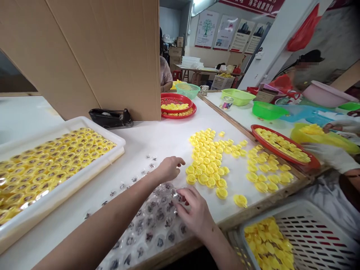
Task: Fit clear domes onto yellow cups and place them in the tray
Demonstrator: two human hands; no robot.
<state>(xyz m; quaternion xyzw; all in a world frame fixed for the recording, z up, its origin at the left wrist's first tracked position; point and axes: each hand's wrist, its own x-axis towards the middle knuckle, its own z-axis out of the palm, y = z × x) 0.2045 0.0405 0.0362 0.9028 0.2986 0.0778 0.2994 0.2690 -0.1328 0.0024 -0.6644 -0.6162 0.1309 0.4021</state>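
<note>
My left hand (169, 169) hovers over the white table, its index finger stretched towards the yellow plastic pieces and its thumb apart, with nothing visible in it. Lower and to the right, my right hand (194, 208) has its thumb and fingertips curled at a small clear plastic cover (174, 193) at the edge of the scattered group. Many similar clear covers with dark printed marks (160, 214) lie under and around my forearms. Several round yellow flower-like pieces (206, 157) are spread to the right of my hands, some overlapping.
A white tray (117, 149) of yellow pieces stands at left, near a black tape dispenser (111, 118) and a tall cardboard sheet (112, 56). Red trays (194, 109) sit behind. A grey basket (317, 217) is below the right edge. A co-worker's gloved hand (326, 153) is at right.
</note>
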